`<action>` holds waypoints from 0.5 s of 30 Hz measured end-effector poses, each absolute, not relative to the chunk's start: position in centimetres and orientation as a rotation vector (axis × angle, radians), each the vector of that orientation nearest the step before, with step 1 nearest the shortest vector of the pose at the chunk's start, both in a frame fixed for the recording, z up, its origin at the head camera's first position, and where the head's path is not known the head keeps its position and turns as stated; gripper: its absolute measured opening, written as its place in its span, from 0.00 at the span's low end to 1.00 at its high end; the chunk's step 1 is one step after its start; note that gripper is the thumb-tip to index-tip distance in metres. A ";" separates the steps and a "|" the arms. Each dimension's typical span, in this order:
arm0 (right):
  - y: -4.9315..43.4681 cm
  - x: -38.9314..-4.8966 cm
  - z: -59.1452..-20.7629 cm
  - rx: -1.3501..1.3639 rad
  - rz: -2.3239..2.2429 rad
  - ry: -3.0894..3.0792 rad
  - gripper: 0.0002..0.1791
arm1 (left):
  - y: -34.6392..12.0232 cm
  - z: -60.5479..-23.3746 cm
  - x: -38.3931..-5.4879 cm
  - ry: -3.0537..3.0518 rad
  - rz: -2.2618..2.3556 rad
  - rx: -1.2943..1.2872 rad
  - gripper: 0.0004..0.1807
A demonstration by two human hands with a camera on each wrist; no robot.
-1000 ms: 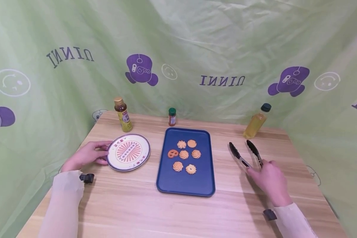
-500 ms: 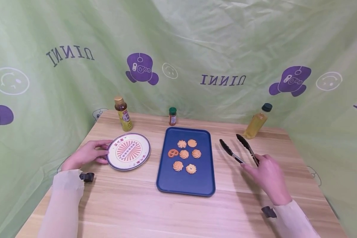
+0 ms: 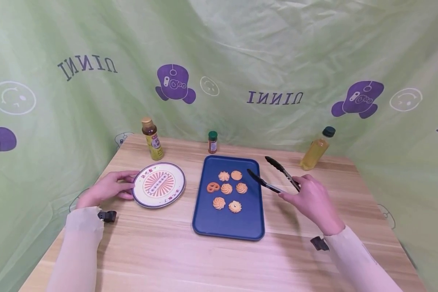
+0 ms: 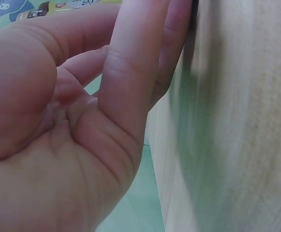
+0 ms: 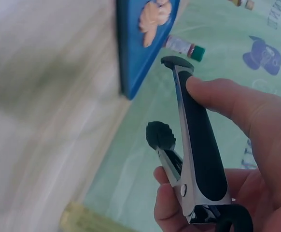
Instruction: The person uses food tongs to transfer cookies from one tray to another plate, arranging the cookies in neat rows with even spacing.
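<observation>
In the head view my left hand (image 3: pixel 109 188) is at the left rim of a round white plate (image 3: pixel 176 175) with a blue edge and red rays, fingers at its rim. The left wrist view shows the bent fingers close to the wood, the plate mostly out of sight. My right hand (image 3: pixel 312 202) grips metal tongs (image 5: pixel 198 135) with black tips, their two arms spread and nothing between them. The tongs hang at the right side of a blue tray (image 3: pixel 226 227), one tip over its right edge. Several cookies (image 3: pixel 226 189) and a pretzel (image 3: pixel 213 187) lie on the tray.
Along the back stand a brown-capped sauce bottle (image 3: pixel 153 142), a small green-capped spice jar (image 3: pixel 212 142) and a dark-capped bottle of yellow oil (image 3: pixel 315 151). A green printed curtain (image 3: pixel 222 48) hangs behind the wooden table (image 3: pixel 149 251).
My right hand has carried the tongs left and away from me, from the table's right side to the tray's right edge. The left hand and plate stay in place.
</observation>
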State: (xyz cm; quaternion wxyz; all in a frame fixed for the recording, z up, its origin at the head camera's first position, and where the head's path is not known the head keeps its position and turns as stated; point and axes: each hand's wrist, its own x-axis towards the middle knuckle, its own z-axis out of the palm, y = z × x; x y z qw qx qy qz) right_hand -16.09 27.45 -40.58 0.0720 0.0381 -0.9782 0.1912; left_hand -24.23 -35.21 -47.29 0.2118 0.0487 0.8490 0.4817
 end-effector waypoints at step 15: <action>23.9 -18.7 -40.4 0.254 0.651 -3.016 0.32 | -35.1 -47.6 -24.4 2.335 1.384 0.116 0.36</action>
